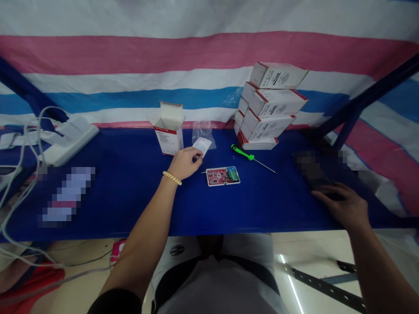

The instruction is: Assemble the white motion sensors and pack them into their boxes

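Grey shirt (222,288) and forearms fill the near edge, seen from above; beyond them stretches a blue table (131,209). On it, roughly central, lies a red circuit board (218,176) with a green part at its right end, seated in a shallow white shell.

Just behind the board's left end, the left hand (186,163) holds a small white cover (202,145), thumb and fingers closed on its near edge. Smooth and thin, the cover is probably light, stiff and a little slippery; its edges look like the best hold. The board should also be light, but fragile: better lifted by opposite sides of the shell, level, with fingertips off the parts.

Far to the right, the right hand (348,205) touches the near end of a dark, blurred object (307,168). Its thumb and fingers are apart, curved over that end; whether they grip it, I cannot tell.

Right of the cover, a green screwdriver (242,151) lies with its shaft pointing right and towards the person. Behind it stand stacked boxes (273,104). An open carton (169,139) stands upright behind the left hand, and a clear bag (209,127) lies beside it.
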Demonstrator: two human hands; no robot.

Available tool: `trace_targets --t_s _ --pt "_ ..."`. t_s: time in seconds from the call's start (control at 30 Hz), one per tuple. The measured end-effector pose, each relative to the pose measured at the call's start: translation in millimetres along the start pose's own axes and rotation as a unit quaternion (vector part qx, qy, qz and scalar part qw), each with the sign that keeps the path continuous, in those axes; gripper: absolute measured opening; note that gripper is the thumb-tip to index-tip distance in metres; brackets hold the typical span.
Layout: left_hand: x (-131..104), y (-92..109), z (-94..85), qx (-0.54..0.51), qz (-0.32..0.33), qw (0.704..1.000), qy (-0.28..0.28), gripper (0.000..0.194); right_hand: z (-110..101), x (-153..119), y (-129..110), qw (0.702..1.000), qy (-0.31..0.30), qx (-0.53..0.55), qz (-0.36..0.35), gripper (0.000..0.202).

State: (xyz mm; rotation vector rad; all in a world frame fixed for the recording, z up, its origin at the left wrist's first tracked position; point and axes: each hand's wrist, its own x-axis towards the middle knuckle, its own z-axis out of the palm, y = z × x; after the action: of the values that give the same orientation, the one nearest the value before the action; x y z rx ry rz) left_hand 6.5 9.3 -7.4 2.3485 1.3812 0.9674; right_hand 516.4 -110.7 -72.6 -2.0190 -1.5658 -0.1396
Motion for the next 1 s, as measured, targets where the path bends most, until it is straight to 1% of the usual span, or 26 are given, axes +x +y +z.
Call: trace_targets --t_s 0.07,0.17,0.2,0.3,0.37,0.47,0.6,0.73,0.83,0.93,1.0 --pt "-0.5 -1.0 -0.4 -0.001 0.003 1.0 -0.002 0.011 1.4 -0.6 0.8 1.0 -0.004 -0.005 -0.012 0.056" --pt "-1.5 -1.1 -0.5 0.001 0.005 1.0 0.006 0.013 2.4 -2.1 -2.2 0.996 0.021 -0.029 -0.077 0.062" --pt "-1.8 -0.9 -0.5 0.001 0.003 1.0 0.007 0.013 2.5 -2.1 -3.9 0.993 0.031 -0.035 -0.11 0.06" --pt "-2.2 -0.1 -1.0 0.005 0.004 1.0 0.005 0.014 2.8 0.0 -7.7 0.977 0.053 -0.048 -0.201 0.043" --pt "-2.0 0.6 -1.3 0.008 0.007 1.0 0.003 0.013 3.5 1.5 -8.5 0.97 0.056 -0.055 -0.231 0.036" --pt "-1.5 1.9 -1.7 0.009 0.007 1.0 0.003 0.013 4.0 0.8 -9.0 0.971 0.07 -0.054 -0.223 0.04" --pt "-1.3 3.4 -1.5 -0.006 0.013 1.0 0.009 0.013 1.2 -4.5 -14.4 0.98 0.097 -0.038 -0.172 0.054" --pt "-1.7 4.3 -0.4 -0.026 0.011 1.0 0.007 0.012 -2.8 -7.1 -22.1 0.988 0.081 -0.042 -0.122 0.06" --pt "-1.5 4.7 0.7 -0.034 0.014 0.999 0.003 0.012 -3.6 -6.4 -24.2 0.99 0.077 -0.054 -0.101 0.064" --pt "-1.4 4.8 1.5 -0.047 0.008 0.999 0.009 0.013 -3.0 -5.8 -23.6 0.99 0.088 -0.061 -0.095 0.062" --pt "-1.8 4.3 1.5 -0.055 0.002 0.998 0.011 0.012 -2.6 -6.0 -23.1 0.988 0.089 -0.063 -0.106 0.057"
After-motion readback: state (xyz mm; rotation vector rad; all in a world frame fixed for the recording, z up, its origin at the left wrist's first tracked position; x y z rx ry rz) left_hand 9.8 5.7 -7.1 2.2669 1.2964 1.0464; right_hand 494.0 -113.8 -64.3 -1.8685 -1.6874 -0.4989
